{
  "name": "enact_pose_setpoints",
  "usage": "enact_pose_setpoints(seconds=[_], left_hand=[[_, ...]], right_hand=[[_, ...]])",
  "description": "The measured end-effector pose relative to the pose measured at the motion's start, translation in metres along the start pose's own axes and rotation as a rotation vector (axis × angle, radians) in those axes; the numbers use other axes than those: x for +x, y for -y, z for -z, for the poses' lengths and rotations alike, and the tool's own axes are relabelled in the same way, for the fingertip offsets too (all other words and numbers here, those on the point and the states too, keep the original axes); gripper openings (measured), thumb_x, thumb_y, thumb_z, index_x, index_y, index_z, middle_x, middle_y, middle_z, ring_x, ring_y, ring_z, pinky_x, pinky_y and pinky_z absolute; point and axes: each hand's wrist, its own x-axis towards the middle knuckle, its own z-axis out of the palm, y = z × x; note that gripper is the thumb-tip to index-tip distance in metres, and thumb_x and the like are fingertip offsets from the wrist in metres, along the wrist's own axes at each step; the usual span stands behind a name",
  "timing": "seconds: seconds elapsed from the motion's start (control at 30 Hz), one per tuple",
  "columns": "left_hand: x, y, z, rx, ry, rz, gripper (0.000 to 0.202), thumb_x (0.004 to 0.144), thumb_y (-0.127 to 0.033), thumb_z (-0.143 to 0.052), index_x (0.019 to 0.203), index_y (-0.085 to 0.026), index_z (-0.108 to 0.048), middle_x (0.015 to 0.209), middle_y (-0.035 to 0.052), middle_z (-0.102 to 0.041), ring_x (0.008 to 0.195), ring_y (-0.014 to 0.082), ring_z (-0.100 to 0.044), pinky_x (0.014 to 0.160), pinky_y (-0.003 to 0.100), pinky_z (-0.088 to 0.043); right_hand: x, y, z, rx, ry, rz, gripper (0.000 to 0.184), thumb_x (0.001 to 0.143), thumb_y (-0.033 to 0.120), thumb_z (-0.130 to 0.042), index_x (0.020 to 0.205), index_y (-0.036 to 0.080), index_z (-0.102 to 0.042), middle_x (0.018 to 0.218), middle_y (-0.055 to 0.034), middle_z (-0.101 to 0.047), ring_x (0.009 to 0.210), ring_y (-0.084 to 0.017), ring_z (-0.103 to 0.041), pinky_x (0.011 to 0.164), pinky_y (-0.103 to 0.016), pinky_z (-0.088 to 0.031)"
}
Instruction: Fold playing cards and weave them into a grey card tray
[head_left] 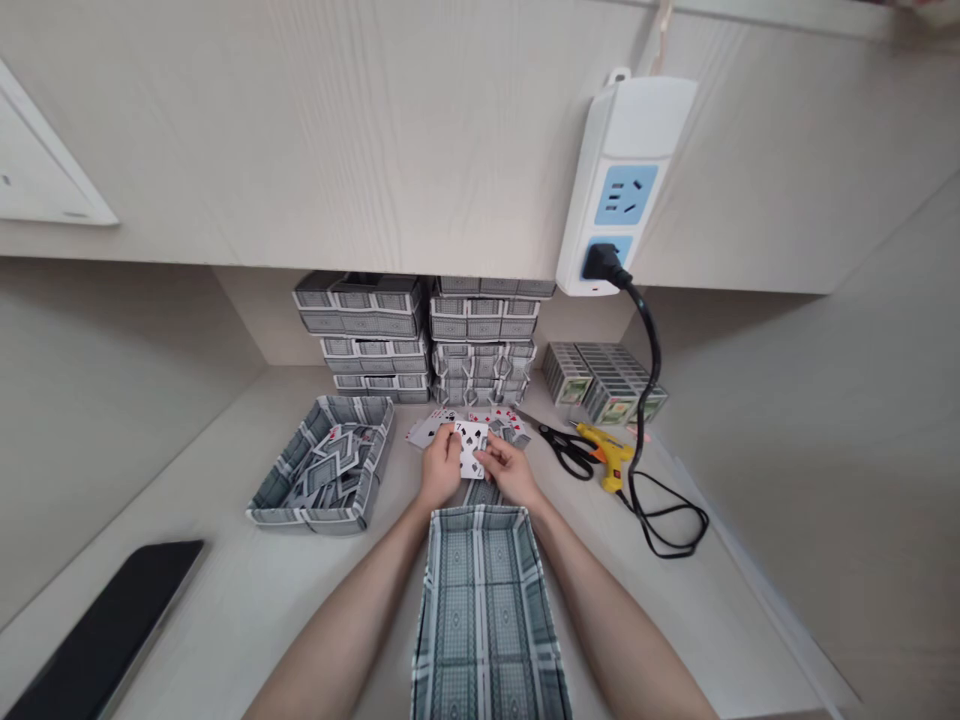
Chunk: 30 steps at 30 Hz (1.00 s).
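Observation:
Between my hands is a playing card, a seven of spades, face up. My left hand pinches its left edge and my right hand grips its right edge. Whether more cards lie beneath it I cannot tell. Loose playing cards lie fanned on the table just beyond my hands. Nearest to me, between my forearms, sits a long open box made of cards with grey-green patterned backs. Left of my hands stands another open card box with many loose cards in it.
Stacked card boxes stand against the back wall. To the right lie black scissors and a yellow glue gun, its cord running to a power strip. Card packs sit behind. A black phone-like slab lies front left.

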Motion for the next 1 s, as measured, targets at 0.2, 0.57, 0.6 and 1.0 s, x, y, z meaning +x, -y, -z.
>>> enact_pose_setpoints(seconds=[0.2, 0.57, 0.6, 1.0], left_hand=[[0.0, 0.002, -0.001, -0.028, 0.006, 0.015, 0.024, 0.078, -0.03, -0.036, 0.089, -0.016, -0.051, 0.067, 0.0004, -0.055, 0.059, 0.0121, -0.05, 0.055, 0.022, -0.038], [-0.002, -0.004, -0.002, -0.263, 0.162, 0.053, 0.023, 0.077, -0.03, -0.039, 0.089, -0.015, -0.052, 0.06, -0.0024, -0.051, 0.051, 0.0092, -0.046, 0.048, 0.019, -0.036], [-0.002, -0.005, -0.003, -0.289, 0.173, 0.055, 0.025, 0.077, -0.029, -0.038, 0.094, -0.015, -0.051, 0.061, -0.0025, -0.052, 0.051, 0.009, -0.046, 0.048, 0.019, -0.036], [-0.001, 0.0, -0.004, -0.253, 0.204, 0.049, 0.028, 0.078, -0.026, -0.034, 0.102, -0.017, -0.047, 0.067, -0.0012, -0.054, 0.055, 0.009, -0.048, 0.05, 0.019, -0.037]], right_hand=[[-0.002, 0.005, 0.0, -0.035, 0.0, -0.017, 0.032, 0.068, 0.039, -0.058, 0.091, 0.016, -0.056, 0.046, 0.0075, -0.04, 0.038, -0.006, -0.035, 0.038, -0.019, -0.027], [-0.002, 0.007, 0.003, -0.083, -0.195, -0.009, 0.031, 0.071, 0.045, -0.05, 0.079, 0.016, -0.058, 0.049, 0.0048, -0.043, 0.04, -0.007, -0.035, 0.037, -0.019, -0.027], [-0.002, 0.008, 0.003, -0.076, -0.186, -0.014, 0.03, 0.071, 0.044, -0.05, 0.079, 0.016, -0.057, 0.048, 0.0051, -0.042, 0.039, -0.007, -0.034, 0.037, -0.019, -0.027], [-0.002, 0.015, 0.003, 0.06, -0.083, -0.093, 0.038, 0.069, 0.045, -0.054, 0.09, 0.013, -0.057, 0.039, 0.009, -0.032, 0.034, -0.005, -0.025, 0.035, -0.019, -0.018]])
